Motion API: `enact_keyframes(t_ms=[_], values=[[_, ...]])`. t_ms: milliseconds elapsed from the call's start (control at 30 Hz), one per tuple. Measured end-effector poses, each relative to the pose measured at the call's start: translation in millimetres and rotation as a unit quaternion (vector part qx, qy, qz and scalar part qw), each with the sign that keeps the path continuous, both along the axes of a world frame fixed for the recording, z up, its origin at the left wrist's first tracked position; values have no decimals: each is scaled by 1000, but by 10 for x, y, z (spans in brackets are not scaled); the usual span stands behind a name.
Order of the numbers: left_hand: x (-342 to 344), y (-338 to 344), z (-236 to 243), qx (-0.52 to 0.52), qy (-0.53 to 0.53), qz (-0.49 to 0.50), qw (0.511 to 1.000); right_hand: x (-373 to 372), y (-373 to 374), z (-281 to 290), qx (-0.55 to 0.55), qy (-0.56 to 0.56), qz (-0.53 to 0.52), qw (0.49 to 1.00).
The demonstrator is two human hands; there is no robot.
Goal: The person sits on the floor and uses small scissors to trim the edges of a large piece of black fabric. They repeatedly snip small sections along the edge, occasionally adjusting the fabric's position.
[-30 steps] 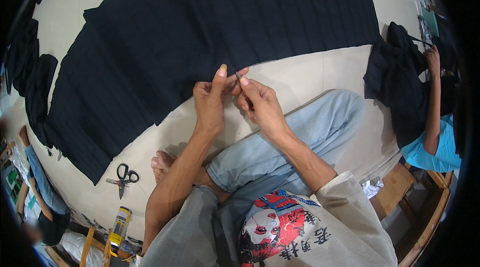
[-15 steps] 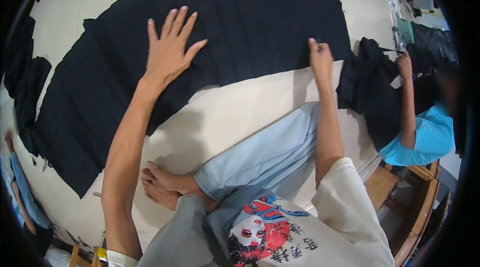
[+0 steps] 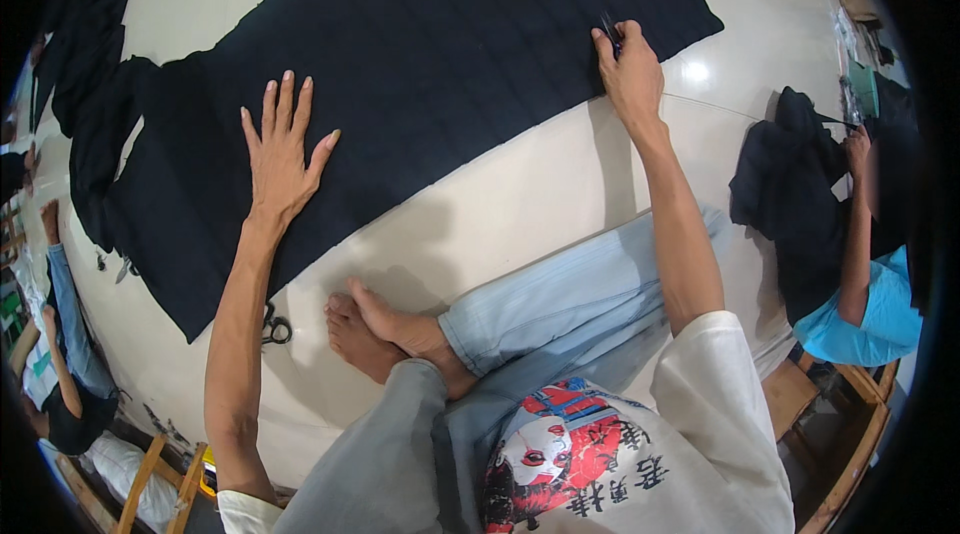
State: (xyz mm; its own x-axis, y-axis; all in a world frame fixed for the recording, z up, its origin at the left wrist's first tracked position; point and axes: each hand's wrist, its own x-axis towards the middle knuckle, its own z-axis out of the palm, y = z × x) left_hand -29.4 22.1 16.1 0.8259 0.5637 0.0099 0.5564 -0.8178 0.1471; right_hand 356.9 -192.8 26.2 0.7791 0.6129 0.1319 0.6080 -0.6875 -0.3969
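A large black cloth (image 3: pixel 440 64) lies spread on the pale surface in front of me, its near edge running up to the right. My left hand (image 3: pixel 280 164) rests flat on the cloth's left part, fingers spread, holding nothing. Over the near edge at the right, my right hand (image 3: pixel 632 74) is closed around a small pointed tool (image 3: pixel 610 32), mostly hidden by the fingers; it resembles thread snips. Black-handled scissors (image 3: pixel 277 331) lie beside my left forearm, partly hidden by it.
My bare feet (image 3: pixel 385 339) and crossed legs are close to the cloth. At the right, a person in a blue top (image 3: pixel 870 309) handles black fabric (image 3: pixel 790 174). More black cloth (image 3: pixel 90 84) is heaped at the left, where another person's jeans (image 3: pixel 75 314) show. A wooden frame (image 3: pixel 850 444) stands at lower right.
The cloth has shifted and its curved near edge now runs straighter. My left hand has moved left and nearer; my right hand has gone farther out. The scissors have come into view.
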Motion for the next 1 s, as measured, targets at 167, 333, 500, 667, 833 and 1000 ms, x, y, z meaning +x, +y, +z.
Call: enact_keyframes(t_ms=[167,333,500,667,833,1000], values=[[218,-628,365,-186,-208,55,959,-800,-390,344,55,312,-29,948],[452,-1656,512,-789,-233,238,517,-1753,-329,322,140,565,-161,797],[693,-1868,258,-827,-329,299,344,-1842,-45,316,209,611,-192,739],[821,-1754,133,-763,-441,342,326,-1830,-74,368,211,580,-172,768],[794,-1689,153,-758,-389,357,383,-1803,-151,245,160,526,-137,824],[809,-1719,161,-746,-421,362,367,-1776,-342,275,122,547,-90,823]])
